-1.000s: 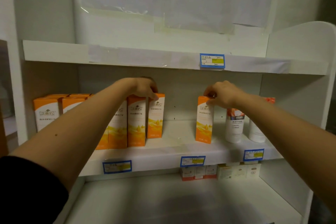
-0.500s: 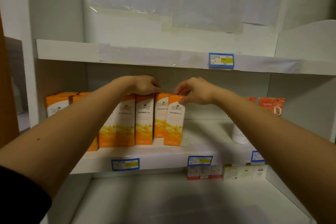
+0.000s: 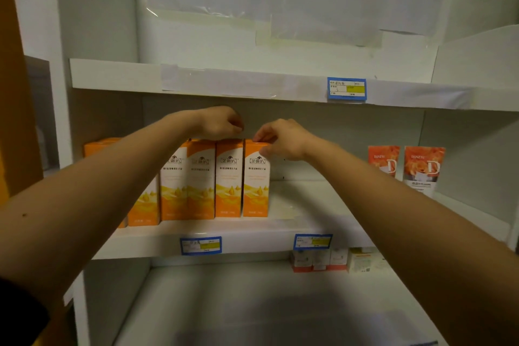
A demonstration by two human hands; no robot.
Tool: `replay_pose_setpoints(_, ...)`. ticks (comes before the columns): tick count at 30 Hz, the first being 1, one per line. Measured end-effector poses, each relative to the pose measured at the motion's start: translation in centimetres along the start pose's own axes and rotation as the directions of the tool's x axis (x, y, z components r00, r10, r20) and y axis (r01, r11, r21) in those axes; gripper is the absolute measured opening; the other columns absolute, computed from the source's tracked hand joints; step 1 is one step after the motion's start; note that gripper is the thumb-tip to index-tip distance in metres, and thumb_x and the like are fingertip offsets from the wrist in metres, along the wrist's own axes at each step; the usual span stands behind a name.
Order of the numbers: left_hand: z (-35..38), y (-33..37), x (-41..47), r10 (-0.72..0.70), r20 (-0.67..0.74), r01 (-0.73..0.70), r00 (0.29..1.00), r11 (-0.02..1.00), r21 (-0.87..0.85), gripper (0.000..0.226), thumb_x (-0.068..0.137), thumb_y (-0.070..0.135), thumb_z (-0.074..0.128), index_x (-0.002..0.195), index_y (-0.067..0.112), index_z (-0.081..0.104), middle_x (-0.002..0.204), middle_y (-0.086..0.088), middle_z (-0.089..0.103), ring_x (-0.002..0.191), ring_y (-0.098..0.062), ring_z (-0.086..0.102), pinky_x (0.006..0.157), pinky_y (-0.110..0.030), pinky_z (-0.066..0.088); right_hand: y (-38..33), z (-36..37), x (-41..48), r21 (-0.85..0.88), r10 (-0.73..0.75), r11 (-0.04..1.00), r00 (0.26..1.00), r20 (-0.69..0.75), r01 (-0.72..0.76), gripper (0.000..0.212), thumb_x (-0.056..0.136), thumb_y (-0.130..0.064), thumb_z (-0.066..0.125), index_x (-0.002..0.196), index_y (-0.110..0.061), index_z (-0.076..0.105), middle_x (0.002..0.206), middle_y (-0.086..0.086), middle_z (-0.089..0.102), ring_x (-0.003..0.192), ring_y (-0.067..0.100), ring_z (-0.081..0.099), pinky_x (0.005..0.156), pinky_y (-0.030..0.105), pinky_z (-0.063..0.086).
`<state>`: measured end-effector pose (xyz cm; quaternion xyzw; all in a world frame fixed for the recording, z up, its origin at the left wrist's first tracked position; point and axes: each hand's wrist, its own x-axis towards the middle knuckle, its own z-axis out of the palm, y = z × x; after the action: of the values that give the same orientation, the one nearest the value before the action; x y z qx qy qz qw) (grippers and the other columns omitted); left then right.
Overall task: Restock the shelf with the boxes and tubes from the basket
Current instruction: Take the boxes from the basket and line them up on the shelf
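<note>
A row of tall orange-and-white boxes (image 3: 200, 180) stands on the middle shelf (image 3: 252, 241). My right hand (image 3: 280, 139) pinches the top of the rightmost orange box (image 3: 256, 182), which stands upright against its neighbours. My left hand (image 3: 222, 122) hovers just above the box tops with its fingers curled and nothing in them. Two white tubes with orange labels (image 3: 422, 170) stand at the right of the same shelf. The basket is not in view.
Blue price tags (image 3: 200, 245) line the shelf fronts. Small boxes (image 3: 320, 260) sit at the back of the lower shelf. The upper shelf (image 3: 252, 84) hangs close above my hands. Bare shelf lies between the orange row and the tubes.
My right hand carried the orange box leftward from mid-shelf and stood it against the row. My left hand lifted slightly off the box tops.
</note>
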<state>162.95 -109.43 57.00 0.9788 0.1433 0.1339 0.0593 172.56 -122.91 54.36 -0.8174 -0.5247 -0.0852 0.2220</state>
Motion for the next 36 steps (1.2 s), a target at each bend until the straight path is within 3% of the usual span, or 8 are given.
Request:
replay_pose_setpoints(3, 0.2, 0.7, -0.2, 0.009, -0.006, -0.008, 1.000, 1.000, 0.014, 0.036, 0.096, 0.022, 0.043, 0.125, 0.005, 0.054, 0.128, -0.013, 0.058, 0.114, -0.028, 0.055, 0.098, -0.037, 0.044, 0.4, 0.1, -0.6, -0.018, -0.007, 1.000, 1.000, -0.007, 0.007, 0.040, 0.087, -0.020, 0.062, 0.126, -0.016, 0.055, 0.130, 0.006, 0.058, 0.118, 0.020, 0.054, 0.092, 0.028, 0.042)
replay_pose_setpoints(6, 0.2, 1.0, -0.5, 0.013, -0.018, -0.012, 1.000, 0.999, 0.036, 0.036, 0.096, 0.024, 0.042, 0.125, 0.007, 0.054, 0.128, -0.013, 0.058, 0.114, -0.027, 0.055, 0.097, -0.037, 0.043, 1.0, -0.3, -1.6, -0.073, -0.021, 0.997, 0.998, -0.063, 0.016, 0.046, 0.087, -0.024, 0.061, 0.131, -0.017, 0.050, 0.138, 0.005, 0.050, 0.126, 0.021, 0.047, 0.100, 0.032, 0.039)
replay_pose_setpoints(11, -0.3, 0.2, -2.5, -0.012, -0.068, 0.019, 0.998, 0.995, 0.096, 0.038, 0.096, 0.027, 0.042, 0.127, 0.008, 0.053, 0.129, -0.012, 0.056, 0.116, -0.027, 0.053, 0.096, -0.036, 0.041, 1.5, -0.7, -3.3, -0.112, -0.070, 0.992, 0.984, -0.167, 0.051, 0.043, 0.088, -0.025, 0.059, 0.130, -0.016, 0.051, 0.137, 0.006, 0.049, 0.126, 0.022, 0.044, 0.103, 0.034, 0.036)
replay_pose_setpoints(18, -3.0, -3.7, -8.2, -0.145, -0.133, 0.149, 0.980, 0.989, 0.016, 0.040, 0.095, 0.029, 0.043, 0.129, 0.007, 0.048, 0.128, -0.015, 0.056, 0.111, -0.026, 0.054, 0.094, -0.036, 0.044, -0.8, 0.2, -2.9, -0.159, -0.127, 0.981, 0.984, -0.122, 0.107, 0.043, 0.089, -0.030, 0.056, 0.131, -0.018, 0.049, 0.136, 0.004, 0.048, 0.127, 0.023, 0.040, 0.106, 0.039, 0.036)
replay_pose_setpoints(24, -5.9, -7.1, -11.8, -0.336, 0.023, 0.337, 0.942, 0.937, -0.098, 0.050, 0.091, 0.026, 0.053, 0.136, 0.011, 0.038, 0.138, -0.012, 0.047, 0.123, -0.028, 0.048, 0.091, -0.031, 0.040, -6.0, 1.6, -0.3, -0.122, -0.236, 0.966, 0.971, -0.048, 0.229, 0.053, 0.087, -0.042, 0.056, 0.134, -0.019, 0.046, 0.141, 0.002, 0.046, 0.131, 0.021, 0.036, 0.109, 0.040, 0.033)
replay_pose_setpoints(27, -6.6, -7.7, -11.9, -0.326, 0.060, 0.323, 0.943, 0.945, 0.061, 0.058, 0.084, 0.028, 0.063, 0.135, 0.012, 0.041, 0.137, -0.008, 0.048, 0.123, -0.027, 0.049, 0.093, -0.032, 0.043, -8.9, 2.1, 1.2, -0.149, -0.270, 0.951, 0.962, 0.027, 0.271, 0.062, 0.084, -0.050, 0.056, 0.136, -0.019, 0.043, 0.143, 0.002, 0.044, 0.134, 0.021, 0.034, 0.111, 0.040, 0.030)
replay_pose_setpoints(31, -6.9, -8.1, -11.0, -0.356, 0.207, 0.254, 0.911, 0.882, 0.398, 0.052, 0.080, 0.025, 0.068, 0.126, 0.010, 0.051, 0.123, -0.007, 0.059, 0.097, -0.016, 0.055, 0.081, -0.023, 0.045, -12.0, 3.1, 3.4, -0.169, -0.254, 0.946, 0.958, 0.135, 0.275, 0.078, 0.079, -0.058, 0.058, 0.141, -0.017, 0.036, 0.148, 0.005, 0.040, 0.136, 0.026, 0.034, 0.111, 0.041, 0.030)
replay_pose_setpoints(36, -6.6, -9.0, -9.9, -0.408, 0.208, 0.217, 0.889, 0.776, 0.592, 0.061, 0.078, 0.024, 0.071, 0.132, 0.011, 0.046, 0.128, -0.008, 0.057, 0.115, -0.024, 0.055, 0.095, -0.029, 0.044, -14.5, 4.2, 5.9, -0.133, -0.156, 0.969, 0.937, 0.313, 0.206, 0.093, 0.072, -0.058, 0.066, 0.144, -0.011, 0.029, 0.148, 0.007, 0.038, 0.131, 0.028, 0.042, 0.107, 0.042, 0.041)
